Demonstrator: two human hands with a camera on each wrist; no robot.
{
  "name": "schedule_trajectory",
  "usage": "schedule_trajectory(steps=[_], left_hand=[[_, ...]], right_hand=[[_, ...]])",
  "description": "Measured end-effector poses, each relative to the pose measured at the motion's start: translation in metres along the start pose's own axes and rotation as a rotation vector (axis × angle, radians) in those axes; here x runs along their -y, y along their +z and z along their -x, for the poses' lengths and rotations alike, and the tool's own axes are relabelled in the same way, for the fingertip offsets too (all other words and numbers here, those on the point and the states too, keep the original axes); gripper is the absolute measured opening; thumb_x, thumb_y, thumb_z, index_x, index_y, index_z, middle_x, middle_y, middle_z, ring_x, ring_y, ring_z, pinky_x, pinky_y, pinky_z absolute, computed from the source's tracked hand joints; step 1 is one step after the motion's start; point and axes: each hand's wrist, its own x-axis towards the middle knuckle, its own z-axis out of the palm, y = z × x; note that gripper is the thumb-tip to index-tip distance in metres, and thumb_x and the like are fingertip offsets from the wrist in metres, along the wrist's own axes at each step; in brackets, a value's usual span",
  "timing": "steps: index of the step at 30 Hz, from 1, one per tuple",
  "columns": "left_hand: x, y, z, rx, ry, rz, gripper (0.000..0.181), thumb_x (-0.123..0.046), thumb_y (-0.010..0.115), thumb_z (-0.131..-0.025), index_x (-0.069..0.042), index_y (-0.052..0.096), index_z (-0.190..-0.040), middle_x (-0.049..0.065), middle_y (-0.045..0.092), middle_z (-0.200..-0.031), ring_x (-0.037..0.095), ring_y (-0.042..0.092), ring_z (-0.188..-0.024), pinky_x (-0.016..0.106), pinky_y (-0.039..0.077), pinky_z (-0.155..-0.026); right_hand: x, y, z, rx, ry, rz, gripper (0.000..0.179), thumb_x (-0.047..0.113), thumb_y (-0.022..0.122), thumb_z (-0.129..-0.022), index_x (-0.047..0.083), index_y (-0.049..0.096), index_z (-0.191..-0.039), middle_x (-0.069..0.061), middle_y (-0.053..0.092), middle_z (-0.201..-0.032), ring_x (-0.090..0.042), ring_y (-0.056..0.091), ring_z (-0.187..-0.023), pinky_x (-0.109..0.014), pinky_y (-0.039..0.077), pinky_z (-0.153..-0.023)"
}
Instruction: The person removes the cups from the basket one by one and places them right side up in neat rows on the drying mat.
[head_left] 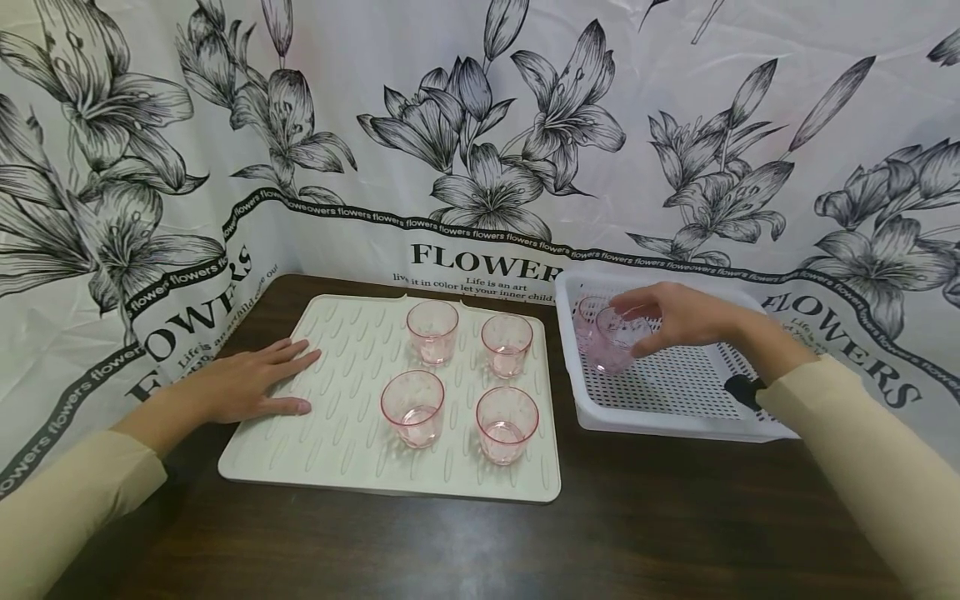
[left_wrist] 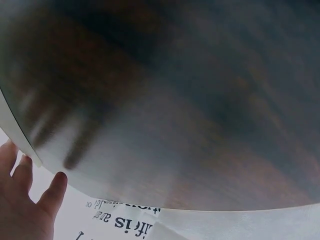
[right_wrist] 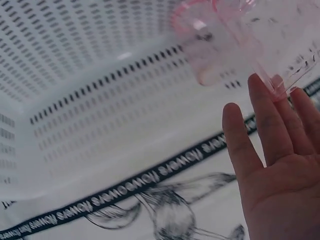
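My right hand [head_left: 666, 315] is at a clear pink-rimmed glass [head_left: 609, 354] in the white basket, fingers at its far rim and thumb at the near side. In the right wrist view, the fingertips overlap the rim of this glass [right_wrist: 280, 45]. A second pink glass [head_left: 587, 310] stands just behind it, partly hidden. On the left, my left hand [head_left: 251, 383] rests with spread fingers on the edge of the cream ridged mat [head_left: 330, 442]. Several more pink glasses [head_left: 420, 408] stand upright on the right half of that mat.
The perforated white basket [head_left: 675, 423] sits right of the mat on a dark wooden table [head_left: 480, 542]. A white curtain [head_left: 330, 242] printed with black flowers and lettering hangs along the back and left side.
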Motion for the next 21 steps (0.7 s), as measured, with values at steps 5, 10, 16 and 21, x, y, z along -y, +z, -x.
schedule_trajectory(steps=[5, 10, 16, 21], left_hand=[[0.000, 0.000, 0.001, -0.004, 0.004, 0.010, 0.093, -0.076, 0.050, -0.087, -0.016, 0.033, -0.156, 0.019, 0.030, -0.159, 0.047, 0.029, -0.143, 0.069, 0.036, -0.100], [0.001, 0.001, 0.001, -0.008, 0.009, 0.012, 0.093, -0.075, 0.050, -0.088, -0.015, 0.034, -0.156, 0.019, 0.030, -0.159, 0.047, 0.028, -0.143, 0.069, 0.036, -0.100], [0.001, 0.001, 0.002, -0.014, 0.019, 0.015, 0.092, -0.074, 0.051, -0.088, -0.015, 0.034, -0.156, 0.020, 0.031, -0.159, 0.047, 0.029, -0.143, 0.068, 0.037, -0.099], [0.001, 0.001, 0.003, -0.012, 0.017, 0.018, 0.092, -0.074, 0.051, -0.088, -0.015, 0.035, -0.156, 0.020, 0.031, -0.159, 0.048, 0.029, -0.143, 0.069, 0.036, -0.099]], right_hand=[[0.015, -0.014, -0.001, -0.046, -0.002, 0.047, 0.073, 0.025, 0.081, -0.083, -0.003, 0.050, -0.142, -0.024, 0.055, -0.139, -0.043, 0.056, -0.124, -0.057, 0.050, -0.094], [0.027, -0.021, -0.006, -0.107, -0.017, 0.063, 0.070, 0.027, 0.081, -0.084, -0.001, 0.053, -0.142, -0.021, 0.061, -0.133, -0.040, 0.062, -0.118, -0.055, 0.051, -0.092], [0.046, -0.020, -0.015, -0.156, -0.048, 0.062, 0.071, 0.027, 0.082, -0.083, 0.001, 0.053, -0.142, -0.018, 0.060, -0.136, -0.038, 0.061, -0.119, -0.056, 0.049, -0.095], [0.063, -0.017, -0.026, -0.192, -0.098, 0.077, 0.071, 0.027, 0.080, -0.084, 0.003, 0.051, -0.144, -0.017, 0.057, -0.140, -0.034, 0.062, -0.119, -0.053, 0.048, -0.098]])
